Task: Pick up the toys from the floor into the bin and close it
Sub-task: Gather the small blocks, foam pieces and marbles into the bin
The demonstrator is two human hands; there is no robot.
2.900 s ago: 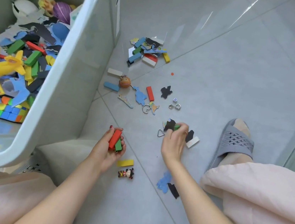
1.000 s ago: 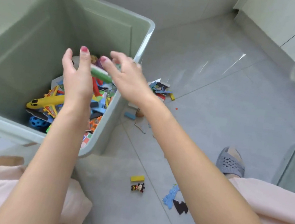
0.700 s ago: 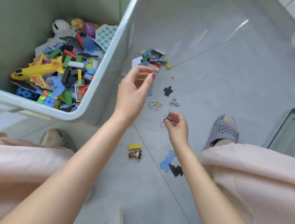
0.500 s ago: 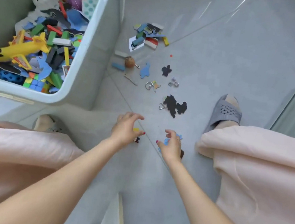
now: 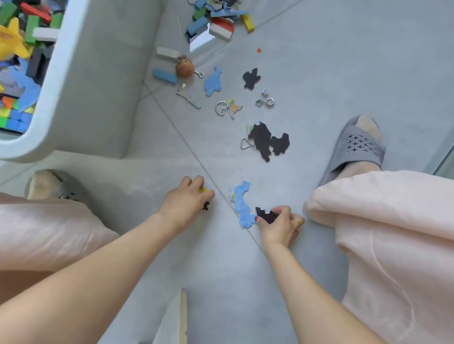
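Left hand (image 5: 184,203) curls over a yellow block (image 5: 203,190) at frame centre | right hand (image 5: 281,224) pinches a black foam piece (image 5: 265,215) | bin (image 5: 67,89) upper left, lid off

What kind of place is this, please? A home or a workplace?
Probably a room in a home: a tiled floor strewn with small toys, a bin full of toys, and a person crouching in a slipper.

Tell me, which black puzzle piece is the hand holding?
The black piece pinched by the right hand, beside the blue piece; the other black ones lie untouched farther away.
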